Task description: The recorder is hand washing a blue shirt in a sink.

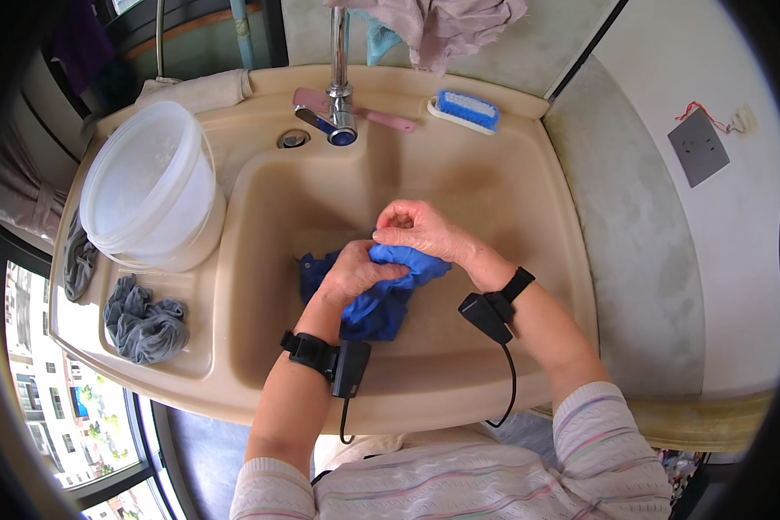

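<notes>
A wet-looking blue cloth garment (pixel 377 305) hangs from both hands over the basin of a beige sink (pixel 494 377), its lower part reaching the basin floor. My left hand (pixel 357 270) grips the garment, thumb lying across a bunched fold. My right hand (pixel 422 231) pinches the upper edge of the same bunch, fingers curled, close beside the left fingertips. What the curled fingers cover cannot be seen. Above the basin stands a chrome faucet (pixel 341 97); no water stream shows from it.
A white plastic bucket (pixel 188 221) and a crumpled grey cloth (pixel 146 325) sit on the left ledge. Along the back rim lie a blue-and-white scrub brush (pixel 465 112), a pink-handled tool (pixel 387 119) and a folded beige towel (pixel 201 91). Pinkish cloth (pixel 448 29) hangs above.
</notes>
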A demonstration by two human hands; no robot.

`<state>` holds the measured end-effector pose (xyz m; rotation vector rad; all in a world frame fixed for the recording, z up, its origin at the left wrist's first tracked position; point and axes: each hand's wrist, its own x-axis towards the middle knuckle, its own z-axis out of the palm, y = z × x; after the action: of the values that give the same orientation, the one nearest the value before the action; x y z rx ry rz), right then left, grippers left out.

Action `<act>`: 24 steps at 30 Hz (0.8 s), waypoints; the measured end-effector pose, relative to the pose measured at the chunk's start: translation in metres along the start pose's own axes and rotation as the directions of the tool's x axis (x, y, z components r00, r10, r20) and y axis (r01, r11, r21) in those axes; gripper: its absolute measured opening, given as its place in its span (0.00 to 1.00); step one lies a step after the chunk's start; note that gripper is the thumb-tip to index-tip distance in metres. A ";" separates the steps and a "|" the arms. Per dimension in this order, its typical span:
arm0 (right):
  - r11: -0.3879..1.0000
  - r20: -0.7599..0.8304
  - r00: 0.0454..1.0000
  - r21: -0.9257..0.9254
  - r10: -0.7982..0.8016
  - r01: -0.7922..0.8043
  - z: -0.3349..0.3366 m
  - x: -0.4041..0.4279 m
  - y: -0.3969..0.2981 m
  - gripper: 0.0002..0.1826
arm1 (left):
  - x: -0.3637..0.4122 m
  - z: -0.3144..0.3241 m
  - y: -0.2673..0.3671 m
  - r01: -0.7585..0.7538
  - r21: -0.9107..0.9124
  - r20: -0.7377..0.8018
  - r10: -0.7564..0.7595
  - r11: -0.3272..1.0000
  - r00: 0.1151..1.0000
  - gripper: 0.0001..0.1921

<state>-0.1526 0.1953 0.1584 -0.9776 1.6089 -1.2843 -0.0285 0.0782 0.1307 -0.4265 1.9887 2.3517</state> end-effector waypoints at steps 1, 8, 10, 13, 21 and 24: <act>1.000 0.000 1.000 0.000 -0.001 0.001 -0.001 -0.003 0.000 0.20 | -0.002 -0.002 0.004 0.100 -0.056 0.028 -0.098 0.993 0.995 0.18; 0.973 0.189 0.954 -0.041 0.231 -0.227 0.001 -0.021 0.042 0.30 | 0.003 -0.017 0.006 -0.098 -0.579 -0.152 0.010 0.810 0.988 0.17; 0.938 0.032 0.953 0.167 0.302 -0.303 -0.010 -0.023 0.046 0.26 | 0.003 -0.026 0.001 -0.184 -0.653 -0.276 -0.004 0.735 0.961 0.21; 0.839 -0.100 0.945 0.496 0.312 -0.224 -0.011 -0.023 0.052 0.22 | 0.007 -0.033 -0.016 -0.199 -0.615 -0.359 -0.045 0.763 0.932 0.21; 0.965 -0.403 0.907 -0.261 -0.118 0.009 0.031 0.014 0.022 0.16 | 0.009 -0.014 -0.003 0.017 -0.876 -0.194 -0.384 0.482 0.903 0.14; 0.700 -0.225 0.853 -0.684 -0.470 0.205 0.093 0.003 -0.011 0.10 | 0.005 -0.025 -0.038 -0.110 -0.784 -0.251 -0.149 0.611 0.956 0.15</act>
<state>-0.0661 0.1604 0.1570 -1.5876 2.3532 -1.2334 -0.0210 0.0603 0.0891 -0.8485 0.8028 3.1999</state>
